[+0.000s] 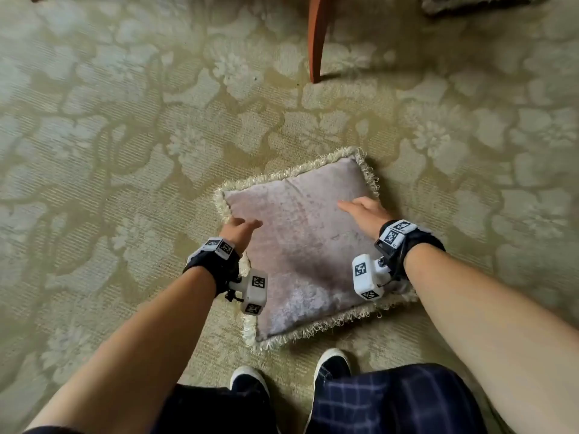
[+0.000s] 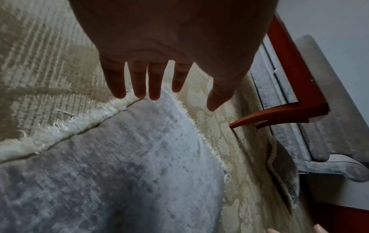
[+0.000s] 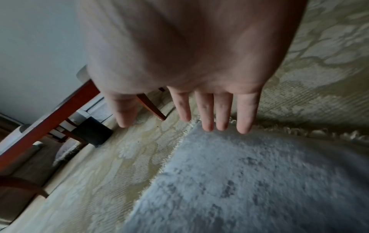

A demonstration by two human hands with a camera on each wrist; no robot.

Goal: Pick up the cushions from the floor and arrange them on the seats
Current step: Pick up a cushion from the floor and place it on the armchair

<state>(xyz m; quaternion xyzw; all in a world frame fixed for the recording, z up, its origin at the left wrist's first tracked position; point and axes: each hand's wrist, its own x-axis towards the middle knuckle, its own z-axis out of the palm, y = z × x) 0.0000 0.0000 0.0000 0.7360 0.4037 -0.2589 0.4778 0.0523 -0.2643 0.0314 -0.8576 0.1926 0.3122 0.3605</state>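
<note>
A square grey velvet cushion (image 1: 300,245) with a cream fringe lies flat on the carpet just in front of my feet. My left hand (image 1: 244,227) hovers over its left edge near the far left corner, fingers straight and spread, holding nothing. My right hand (image 1: 355,208) is over the cushion's right side, fingers also straight. In the left wrist view the left hand (image 2: 176,85) reaches to the corner of the cushion (image 2: 119,157). In the right wrist view the right hand (image 3: 183,113) has its fingertips above the fringed edge of the cushion (image 3: 239,173). Whether either hand touches the fabric I cannot tell.
A red wooden chair leg (image 1: 316,36) stands beyond the cushion. A second fringed cushion (image 2: 283,173) lies by the grey armchair (image 2: 319,110), seen as a cushion corner (image 1: 470,3) at top right. Another cushion (image 3: 66,151) lies under red-framed furniture beside a black object (image 3: 93,132). Floral carpet (image 1: 125,151) spreads to the left.
</note>
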